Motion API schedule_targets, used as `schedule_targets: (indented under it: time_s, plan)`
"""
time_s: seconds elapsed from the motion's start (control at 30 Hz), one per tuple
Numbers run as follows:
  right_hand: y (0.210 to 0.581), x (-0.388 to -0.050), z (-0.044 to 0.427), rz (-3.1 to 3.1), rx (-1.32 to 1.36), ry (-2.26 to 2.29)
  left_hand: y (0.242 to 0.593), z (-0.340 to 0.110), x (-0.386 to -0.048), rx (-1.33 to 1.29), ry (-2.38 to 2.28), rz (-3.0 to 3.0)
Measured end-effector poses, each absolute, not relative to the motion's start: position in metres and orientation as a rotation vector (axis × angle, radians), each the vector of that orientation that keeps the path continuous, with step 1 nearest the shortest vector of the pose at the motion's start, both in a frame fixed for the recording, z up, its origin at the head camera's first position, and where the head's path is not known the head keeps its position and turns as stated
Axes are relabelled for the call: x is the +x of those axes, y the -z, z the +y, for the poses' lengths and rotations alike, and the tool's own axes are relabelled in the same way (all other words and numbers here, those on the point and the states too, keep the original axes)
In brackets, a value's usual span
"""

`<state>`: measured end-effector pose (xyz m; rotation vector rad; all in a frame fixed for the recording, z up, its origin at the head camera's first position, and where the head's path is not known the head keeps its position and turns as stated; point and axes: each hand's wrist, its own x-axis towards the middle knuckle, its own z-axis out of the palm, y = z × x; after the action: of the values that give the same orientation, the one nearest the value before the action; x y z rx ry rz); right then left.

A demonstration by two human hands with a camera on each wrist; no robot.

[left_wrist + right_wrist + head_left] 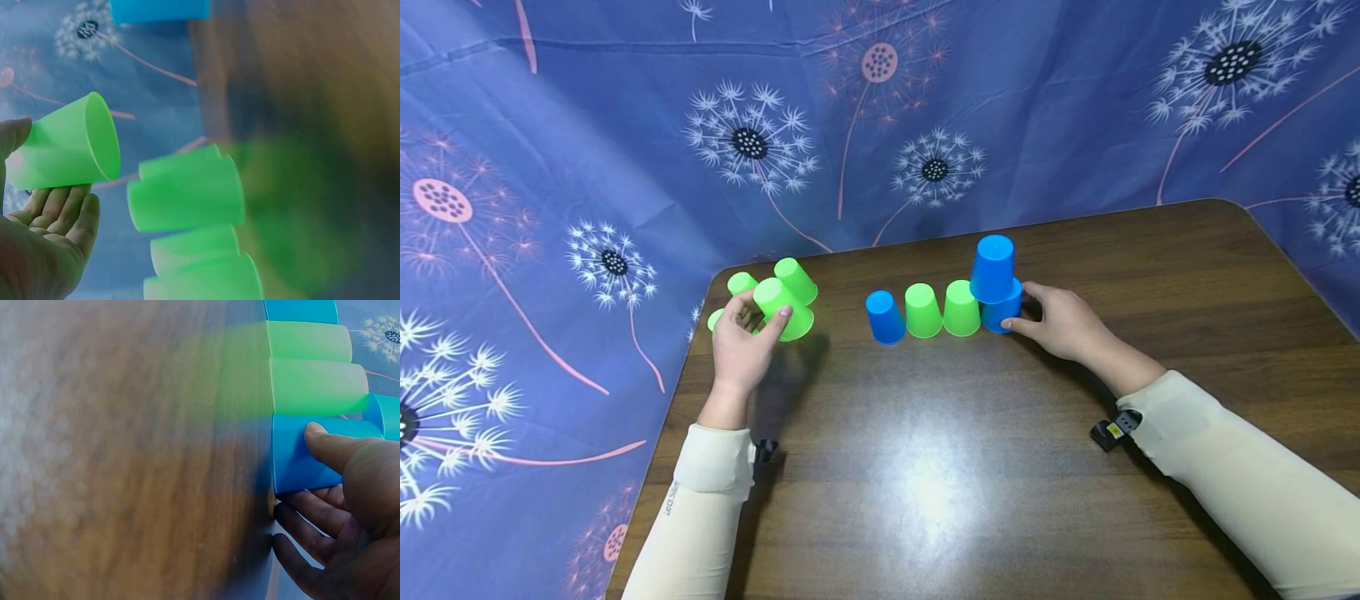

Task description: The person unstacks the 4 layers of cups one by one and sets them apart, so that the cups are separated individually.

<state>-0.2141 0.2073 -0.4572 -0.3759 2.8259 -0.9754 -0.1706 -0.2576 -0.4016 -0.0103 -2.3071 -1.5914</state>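
Note:
My left hand [741,354] holds an upside-down green cup [69,144] by its sides, raised off the table. Several other green cups [797,281] stand upside down beyond and beside it at the table's left end. In the middle, a blue cup [886,318], a green cup [923,312], a second green cup [962,310] and another blue cup [997,317] form a row, all mouth down. My right hand [1063,325] grips this right-end blue cup, thumb in front. Above it an upper blue cup [992,267] stands over the two rightmost cups.
The brown wooden table [1037,483] carries everything. Behind it and along its left side hangs a blue cloth [1037,108] with a dandelion print. A gap of bare tabletop lies between the left cups and the row.

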Motion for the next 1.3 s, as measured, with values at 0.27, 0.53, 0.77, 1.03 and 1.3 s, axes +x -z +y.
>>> schedule_targets:
  time_s: [0.27, 0.53, 0.77, 1.03, 1.3]
  plan:
    - [0.456, -0.213, 0.206, 2.821, -0.376, 0.987, 0.417, -0.283, -0.16, 0.08, 1.467, -2.358]
    - [0.456, -0.214, 0.206, 2.82, -0.38, 0.988, 0.431, -0.303, -0.156, 0.188, 1.36, -2.5]
    - [0.457, -0.213, 0.207, 2.82, -0.358, 0.982, 0.435, -0.312, -0.157, 0.239, 1.246, -2.603]
    - [0.457, -0.214, 0.207, 2.826, -0.369, 0.977, 0.435, -0.316, -0.159, 0.318, 1.181, -2.683]
    - [0.457, -0.214, 0.207, 2.824, -0.374, 0.972, 0.436, -0.318, -0.16, 0.333, 1.174, -2.738]
